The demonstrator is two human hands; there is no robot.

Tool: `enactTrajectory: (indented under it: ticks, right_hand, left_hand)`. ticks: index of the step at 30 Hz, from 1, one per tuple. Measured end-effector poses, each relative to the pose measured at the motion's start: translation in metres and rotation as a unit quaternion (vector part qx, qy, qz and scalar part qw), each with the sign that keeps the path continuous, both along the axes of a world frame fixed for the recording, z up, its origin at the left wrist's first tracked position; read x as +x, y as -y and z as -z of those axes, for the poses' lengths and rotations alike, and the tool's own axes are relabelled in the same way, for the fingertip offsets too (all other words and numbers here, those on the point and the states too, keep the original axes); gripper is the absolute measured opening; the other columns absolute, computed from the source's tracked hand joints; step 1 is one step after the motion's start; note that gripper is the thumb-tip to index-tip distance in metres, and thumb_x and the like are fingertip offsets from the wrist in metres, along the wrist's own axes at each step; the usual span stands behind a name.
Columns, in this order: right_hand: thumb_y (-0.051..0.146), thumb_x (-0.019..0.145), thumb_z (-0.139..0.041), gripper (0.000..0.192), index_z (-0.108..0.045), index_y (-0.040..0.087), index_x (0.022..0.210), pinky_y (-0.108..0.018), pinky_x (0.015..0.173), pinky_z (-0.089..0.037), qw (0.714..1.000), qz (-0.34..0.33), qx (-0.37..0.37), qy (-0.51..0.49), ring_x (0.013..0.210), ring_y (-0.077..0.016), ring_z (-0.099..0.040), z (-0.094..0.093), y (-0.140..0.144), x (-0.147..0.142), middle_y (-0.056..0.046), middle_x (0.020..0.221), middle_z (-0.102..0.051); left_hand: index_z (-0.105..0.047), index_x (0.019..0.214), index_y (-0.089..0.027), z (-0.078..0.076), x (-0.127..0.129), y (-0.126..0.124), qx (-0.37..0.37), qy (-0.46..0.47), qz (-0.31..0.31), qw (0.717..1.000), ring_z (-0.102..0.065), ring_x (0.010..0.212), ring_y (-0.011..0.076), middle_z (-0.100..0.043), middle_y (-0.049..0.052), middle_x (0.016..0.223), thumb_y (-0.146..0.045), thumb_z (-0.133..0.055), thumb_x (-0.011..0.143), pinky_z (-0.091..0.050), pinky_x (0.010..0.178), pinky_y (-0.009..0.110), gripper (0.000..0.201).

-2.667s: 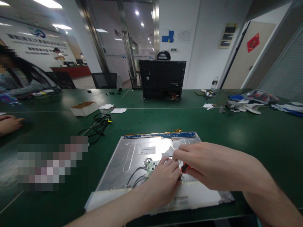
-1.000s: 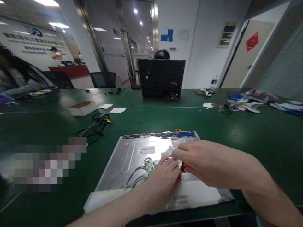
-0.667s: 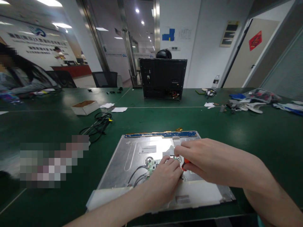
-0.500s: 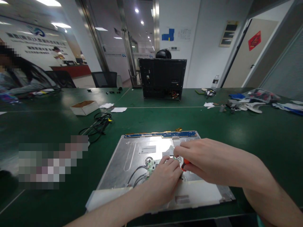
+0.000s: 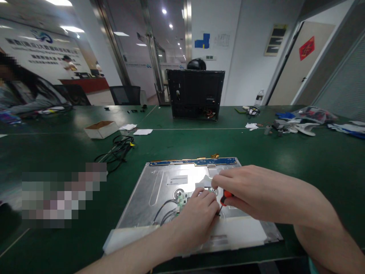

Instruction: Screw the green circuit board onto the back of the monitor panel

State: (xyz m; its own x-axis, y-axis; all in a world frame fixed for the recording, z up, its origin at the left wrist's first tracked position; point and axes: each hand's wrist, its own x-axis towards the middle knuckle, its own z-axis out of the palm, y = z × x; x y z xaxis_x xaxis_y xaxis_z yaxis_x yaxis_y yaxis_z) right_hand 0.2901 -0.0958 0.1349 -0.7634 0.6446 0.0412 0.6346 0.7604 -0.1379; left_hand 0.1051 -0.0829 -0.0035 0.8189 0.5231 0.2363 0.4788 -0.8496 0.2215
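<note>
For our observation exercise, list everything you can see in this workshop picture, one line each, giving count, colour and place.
Flat metal display panel: one, silver, near table centre.
Long blue circuit strip: one, panel's far edge.
Small green circuit board: one, on panel.
Black cable bundle: one, left of panel.
Open cardboard box: one, white, far left.
Black computer case: one, far centre.
Green table: one.
Red-handled screwdriver: one, in right hand.
Left hand: on panel.
Right hand: gripping screwdriver.
</note>
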Motion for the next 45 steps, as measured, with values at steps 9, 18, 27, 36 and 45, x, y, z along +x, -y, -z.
enactTrajectory:
  ticks: [9,18,27,36,45]
  right_hand:
    - [0.009,0.083,-0.06,0.017,-0.053,0.021,0.093,-0.027,0.061,-0.036,1.0,-0.006,0.003,0.013,0.077,-0.0168,-0.059,0.002,0.0,-0.004,-0.001,0.091,-0.065]
    - [0.009,0.083,-0.057,0.017,-0.052,0.021,0.095,-0.027,0.059,-0.034,1.0,-0.003,0.014,0.025,0.076,-0.0178,-0.058,0.004,-0.001,-0.004,-0.002,0.091,-0.064]
    - [0.009,0.082,-0.06,0.02,-0.053,0.021,0.096,-0.028,0.058,-0.035,0.999,0.001,0.023,0.026,0.074,-0.0171,-0.058,0.005,0.0,-0.004,-0.001,0.09,-0.064]
    - [0.009,0.082,-0.059,0.019,-0.055,0.021,0.095,-0.027,0.06,-0.038,0.999,0.008,0.02,0.024,0.076,-0.0173,-0.06,0.003,0.0,-0.004,-0.002,0.09,-0.065]
    - [0.007,0.082,-0.059,0.02,-0.055,0.022,0.095,-0.027,0.061,-0.037,1.0,0.009,0.02,0.02,0.076,-0.0177,-0.06,0.005,-0.001,-0.003,-0.001,0.089,-0.065]
  left_hand:
    - [-0.055,0.106,-0.019,0.0,0.0,0.0,0.001,-0.008,-0.001,1.0,-0.054,0.109,0.0277,-0.063,0.009,0.11,-0.018,-0.05,0.088,-0.033,0.101,0.047,0.019]
    - [-0.056,0.105,-0.019,0.004,0.0,-0.001,0.003,-0.005,-0.001,1.0,-0.054,0.111,0.028,-0.063,0.009,0.108,-0.017,-0.052,0.086,-0.031,0.102,0.046,0.02]
    - [-0.056,0.101,-0.019,0.001,0.001,0.0,0.001,-0.011,-0.003,1.0,-0.054,0.11,0.0276,-0.063,0.008,0.104,-0.017,-0.051,0.087,-0.032,0.1,0.045,0.015]
    - [-0.056,0.101,-0.02,-0.004,-0.002,-0.001,-0.012,-0.001,0.007,1.0,-0.054,0.106,0.0283,-0.062,0.009,0.104,-0.019,-0.052,0.083,-0.033,0.098,0.046,0.019]
    - [-0.057,0.098,-0.018,-0.008,-0.002,0.0,-0.022,-0.009,0.003,1.0,-0.055,0.103,0.0278,-0.062,0.009,0.1,-0.019,-0.052,0.082,-0.034,0.097,0.046,0.017]
